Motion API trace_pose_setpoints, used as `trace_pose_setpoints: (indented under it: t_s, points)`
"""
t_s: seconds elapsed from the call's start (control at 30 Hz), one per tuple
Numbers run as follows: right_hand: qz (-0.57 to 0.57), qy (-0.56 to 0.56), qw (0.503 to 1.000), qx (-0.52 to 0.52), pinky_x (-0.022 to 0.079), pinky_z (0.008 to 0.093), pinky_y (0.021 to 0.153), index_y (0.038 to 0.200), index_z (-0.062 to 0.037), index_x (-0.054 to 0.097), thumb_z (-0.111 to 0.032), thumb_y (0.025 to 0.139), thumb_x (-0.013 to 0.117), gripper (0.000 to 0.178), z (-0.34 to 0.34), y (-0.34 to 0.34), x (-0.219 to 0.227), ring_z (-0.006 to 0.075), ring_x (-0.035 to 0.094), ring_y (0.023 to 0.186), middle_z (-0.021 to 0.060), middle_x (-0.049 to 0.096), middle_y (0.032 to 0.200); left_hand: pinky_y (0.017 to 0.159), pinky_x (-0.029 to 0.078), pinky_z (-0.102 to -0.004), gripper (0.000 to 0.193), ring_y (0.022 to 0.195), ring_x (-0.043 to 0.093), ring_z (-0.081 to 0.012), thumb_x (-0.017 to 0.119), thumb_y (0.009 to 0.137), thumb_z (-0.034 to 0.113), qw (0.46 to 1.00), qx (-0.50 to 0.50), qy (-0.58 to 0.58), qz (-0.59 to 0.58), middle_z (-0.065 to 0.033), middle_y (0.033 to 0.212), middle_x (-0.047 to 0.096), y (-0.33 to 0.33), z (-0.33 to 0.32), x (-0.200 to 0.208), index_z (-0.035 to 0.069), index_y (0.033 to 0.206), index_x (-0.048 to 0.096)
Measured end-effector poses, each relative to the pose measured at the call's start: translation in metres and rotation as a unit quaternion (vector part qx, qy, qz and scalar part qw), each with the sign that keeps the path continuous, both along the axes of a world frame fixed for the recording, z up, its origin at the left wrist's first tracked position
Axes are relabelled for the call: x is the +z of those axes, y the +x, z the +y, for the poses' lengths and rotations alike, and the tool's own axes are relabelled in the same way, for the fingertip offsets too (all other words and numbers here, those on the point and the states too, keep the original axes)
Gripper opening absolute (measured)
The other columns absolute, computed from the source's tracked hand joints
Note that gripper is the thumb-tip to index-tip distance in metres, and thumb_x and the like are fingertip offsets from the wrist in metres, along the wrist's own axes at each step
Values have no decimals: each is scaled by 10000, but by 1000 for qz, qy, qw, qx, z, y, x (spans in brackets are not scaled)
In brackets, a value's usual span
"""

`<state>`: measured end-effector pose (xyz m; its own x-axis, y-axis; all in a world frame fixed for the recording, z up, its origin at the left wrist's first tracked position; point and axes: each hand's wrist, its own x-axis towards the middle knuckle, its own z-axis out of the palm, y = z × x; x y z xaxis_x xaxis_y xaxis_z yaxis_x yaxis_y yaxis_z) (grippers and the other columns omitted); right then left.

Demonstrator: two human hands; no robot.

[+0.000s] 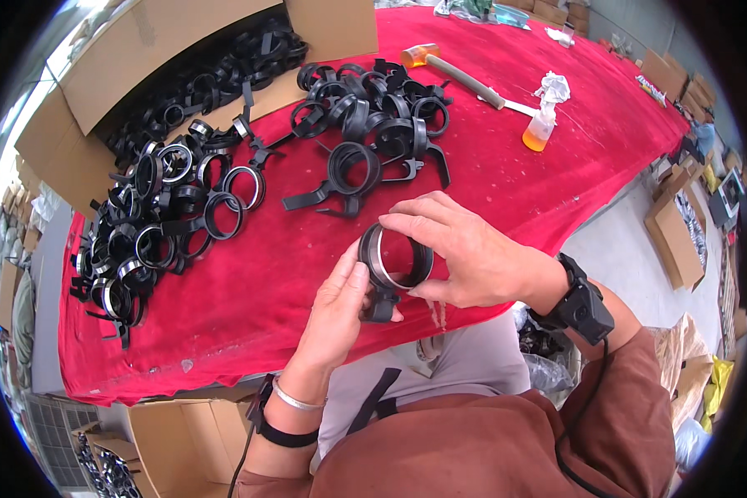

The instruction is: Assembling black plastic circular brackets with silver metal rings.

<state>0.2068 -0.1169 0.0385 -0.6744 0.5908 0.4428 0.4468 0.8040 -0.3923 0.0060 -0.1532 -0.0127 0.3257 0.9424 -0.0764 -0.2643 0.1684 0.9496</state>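
Observation:
Between both hands, over the near edge of the red-covered table, is a black plastic ring clamp with a silver band along its rim. My left hand grips its left side and the short stub below. The fingers of my right hand close on its top and its lower right edge. Just beyond lies a similar black ring with a flat arm. Behind that is a heap of black rings. A larger pile at left mixes plain black rings with silver-banded ones.
A cardboard box holding many black parts lies open at the far left. Farther back are a mallet with an amber head and a small bottle of orange liquid. Another open carton sits below the table's near left edge.

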Motion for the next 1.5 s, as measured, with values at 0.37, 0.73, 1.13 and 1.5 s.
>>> trace_pose_setpoints:
  t_s: [0.37,0.73,1.13,1.5]
  points:
    - [166,-177,969,-56,499,385,794,1194,30,544,-223,759,737,539,-2,-10,-6,290,591,941,203,570,1092,611,537,-239,393,839,610,-113,450,995,214,998,43,38,36,-92,1017,604,3,-13,5,44,1345,399]
    - [159,-297,931,-142,432,454,608,787,22,598,-359,981,419,464,14,-72,-34,431,559,684,245,552,674,608,540,-238,361,808,620,-126,421,996,163,997,67,8,31,-130,1017,624,-27,-29,13,-5,1315,398]
    - [-232,148,958,-75,503,418,793,1028,-57,584,-27,727,602,302,125,-30,1,359,520,1021,190,469,1209,1013,275,-581,681,1291,346,-367,612,834,298,463,346,358,734,-197,1359,438,-171,143,74,16,1393,344]
    - [103,-81,991,-41,516,387,803,1140,-20,532,-37,799,647,361,72,-21,-8,331,601,951,185,542,1123,1033,330,-510,228,987,583,-280,617,819,178,572,26,490,657,-101,1034,605,-42,102,4,32,992,588]
